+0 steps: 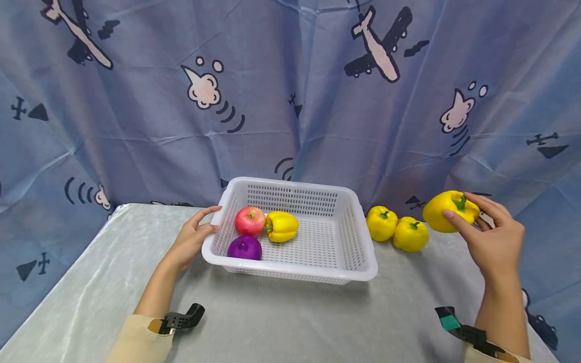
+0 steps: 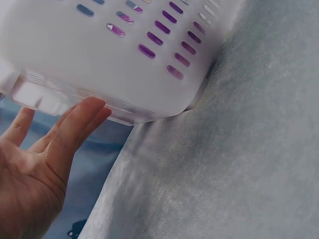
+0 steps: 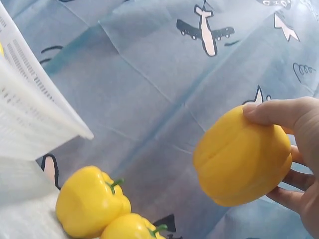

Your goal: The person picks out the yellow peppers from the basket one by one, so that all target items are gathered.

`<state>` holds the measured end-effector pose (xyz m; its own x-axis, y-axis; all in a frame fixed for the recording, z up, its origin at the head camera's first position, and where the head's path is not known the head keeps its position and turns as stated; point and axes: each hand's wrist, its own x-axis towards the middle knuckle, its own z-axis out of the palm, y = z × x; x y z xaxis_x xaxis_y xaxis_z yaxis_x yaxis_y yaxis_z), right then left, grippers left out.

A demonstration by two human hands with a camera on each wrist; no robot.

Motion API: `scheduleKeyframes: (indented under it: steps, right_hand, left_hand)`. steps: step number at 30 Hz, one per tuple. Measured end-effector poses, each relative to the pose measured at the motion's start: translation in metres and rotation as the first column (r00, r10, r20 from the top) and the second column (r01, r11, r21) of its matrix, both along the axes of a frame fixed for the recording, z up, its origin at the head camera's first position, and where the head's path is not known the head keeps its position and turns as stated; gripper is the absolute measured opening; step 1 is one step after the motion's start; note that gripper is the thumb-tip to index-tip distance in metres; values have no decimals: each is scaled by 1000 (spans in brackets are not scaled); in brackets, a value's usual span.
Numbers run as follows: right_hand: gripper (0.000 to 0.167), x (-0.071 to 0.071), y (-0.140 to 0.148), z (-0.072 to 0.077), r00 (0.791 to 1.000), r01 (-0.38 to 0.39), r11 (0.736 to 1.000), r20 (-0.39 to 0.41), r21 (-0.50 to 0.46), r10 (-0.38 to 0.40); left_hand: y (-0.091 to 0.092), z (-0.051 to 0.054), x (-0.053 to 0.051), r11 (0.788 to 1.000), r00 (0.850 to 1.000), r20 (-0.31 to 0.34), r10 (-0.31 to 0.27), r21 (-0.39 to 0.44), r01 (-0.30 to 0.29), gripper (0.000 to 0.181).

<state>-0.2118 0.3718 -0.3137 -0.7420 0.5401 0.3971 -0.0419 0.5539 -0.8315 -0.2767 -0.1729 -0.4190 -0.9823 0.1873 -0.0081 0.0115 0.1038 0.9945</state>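
Note:
My right hand holds a yellow bell pepper in the air, right of two more yellow bell peppers on the table. In the right wrist view, the thumb lies over the held pepper and the other fingers reach behind it. At the left end of a white perforated plastic basket, my left hand touches the rim with fairly straight fingers. Inside the basket's left half are a red apple, a yellow bell pepper and a round purple vegetable.
Beside the basket's right end, one standing pepper nearly touches another pepper. A pale grey cloth covers the table. Behind it hangs a blue curtain with airplane prints.

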Motion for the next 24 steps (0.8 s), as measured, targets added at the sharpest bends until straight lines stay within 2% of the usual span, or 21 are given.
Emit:
scheduleKeyframes:
  steps: [5,13,24]
  right_hand:
    - [55,-5,8,-6,995,44,999,84,16,-45]
    - [57,-10,21,-17,981,73,996,183,-52,-62]
    - [58,-19,30,-34,969,116,993,225,-34,-106]
  left_hand:
    - [0,0,0,1000,1000,-6,11,18,-11,56]
    - [1,-2,-1,999,1000,8,5,35,-5,55]
    - [0,0,1,1000,1000,9,4,18,-4,56]
